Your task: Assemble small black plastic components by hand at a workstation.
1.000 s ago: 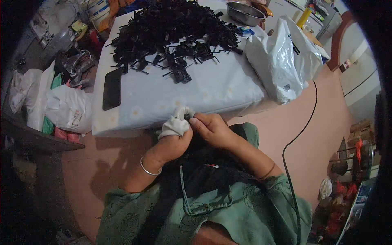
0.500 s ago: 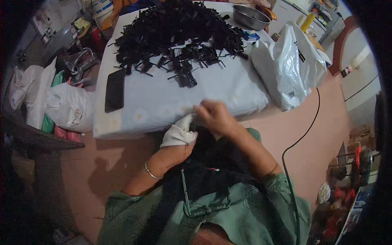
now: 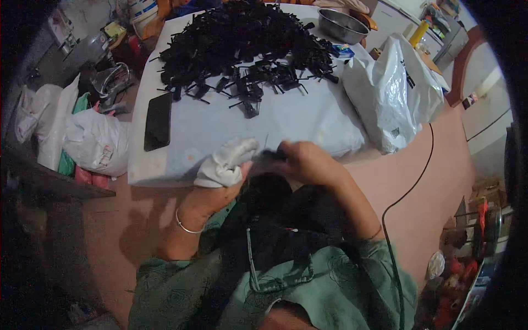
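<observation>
My left hand point(image 3: 212, 197) is at the near edge of the table, its fingers covered by a bunched white cloth point(image 3: 224, 162) and its thumb bare. Just to the right, my right hand point(image 3: 308, 162) has its fingers curled round a small black piece point(image 3: 270, 154), smeared by motion, which reaches toward the cloth. Whether the piece also touches the left fingers is hidden. Beyond both hands, a large heap of black plastic pieces point(image 3: 236, 49) with thin prongs covers the far part of the table. One loose piece point(image 3: 250, 108) lies at its near edge.
A black phone point(image 3: 158, 122) lies at the left of the light-covered table point(image 3: 214, 124). On the right are a white plastic bag point(image 3: 379, 93) and a metal bowl point(image 3: 343, 27). Filled white sacks point(image 3: 96, 140) stand at left. A black cable point(image 3: 410, 190) hangs at right.
My left hand with the cloth has moved left, away from my right hand. The right hand has shifted slightly right, and the black piece now shows between them.
</observation>
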The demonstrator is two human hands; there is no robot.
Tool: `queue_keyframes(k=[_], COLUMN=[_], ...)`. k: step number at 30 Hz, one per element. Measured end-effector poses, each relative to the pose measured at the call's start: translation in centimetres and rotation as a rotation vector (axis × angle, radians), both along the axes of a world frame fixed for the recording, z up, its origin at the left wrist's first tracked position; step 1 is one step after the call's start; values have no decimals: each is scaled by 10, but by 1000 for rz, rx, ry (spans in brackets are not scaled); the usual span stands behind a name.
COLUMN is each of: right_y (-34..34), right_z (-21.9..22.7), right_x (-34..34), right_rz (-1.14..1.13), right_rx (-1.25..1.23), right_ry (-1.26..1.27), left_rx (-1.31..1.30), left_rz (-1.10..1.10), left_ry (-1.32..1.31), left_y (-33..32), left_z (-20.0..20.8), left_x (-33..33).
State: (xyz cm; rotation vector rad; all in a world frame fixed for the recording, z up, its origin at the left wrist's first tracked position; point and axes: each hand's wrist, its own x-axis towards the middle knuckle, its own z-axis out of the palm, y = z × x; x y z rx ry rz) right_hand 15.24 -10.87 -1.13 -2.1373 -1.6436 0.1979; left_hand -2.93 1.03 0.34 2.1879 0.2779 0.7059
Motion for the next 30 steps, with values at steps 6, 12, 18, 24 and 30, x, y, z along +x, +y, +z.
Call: queue_keyframes(k=[6, 12, 18, 24, 30], right_y=[-15, -23, -12, -16, -13], right_z=[25, 16, 2, -8, -4], right_x=[-16, -49, -48, -45, -54], right_rz=[176, 316, -59, 45, 16], right_rx=[-59, 444, 491, 400, 321], right_ry=[628, 410, 405, 626, 530], left_rx=[-156, -384, -431, -576, -115], left_rz=[-324, -38, -98, -6, 127], left_ry=[176, -92, -34, -44, -73], left_y=[-7, -28, -33, -35, -40], left_z=[-18, -23, -15, -24, -23], left_x=[14, 16, 10, 13, 12])
